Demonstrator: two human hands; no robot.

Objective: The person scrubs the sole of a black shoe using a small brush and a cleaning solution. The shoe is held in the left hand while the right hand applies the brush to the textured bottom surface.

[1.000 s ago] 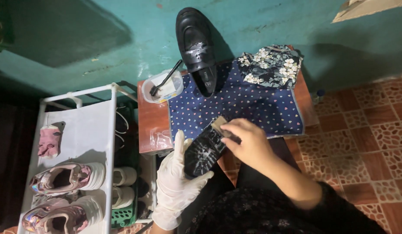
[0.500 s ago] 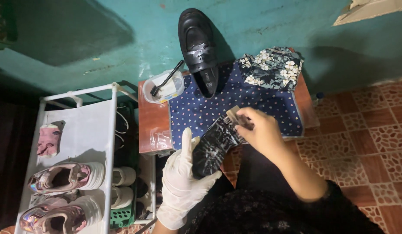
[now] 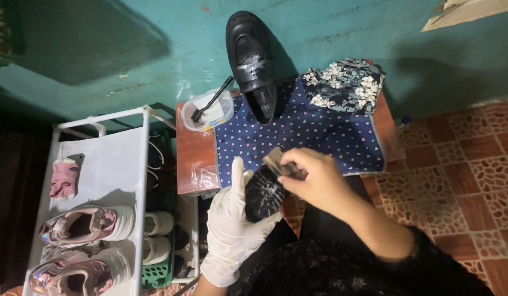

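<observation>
My left hand point(image 3: 232, 219), in a white glove, holds a black shoe point(image 3: 263, 194) whose surface is streaked with white foam. My bare right hand point(image 3: 314, 178) grips a small brush point(image 3: 276, 160) pressed against the top of that shoe. Both hands are just in front of a low table covered with a dark blue dotted cloth point(image 3: 319, 137). A second black shoe point(image 3: 253, 60) stands at the table's far edge, leaning against the teal wall.
A clear tub with a black brush in it point(image 3: 207, 108) sits at the table's left corner. A folded floral cloth point(image 3: 347, 85) lies at the back right. A white shoe rack point(image 3: 100, 181) holding pink sneakers point(image 3: 84, 225) stands to the left. Patterned floor tiles point(image 3: 462, 164) spread to the right.
My right hand with the brush has moved along the held shoe, first toward the table, then back nearer the shoe's top. The gloved left hand has shifted slightly with the shoe.
</observation>
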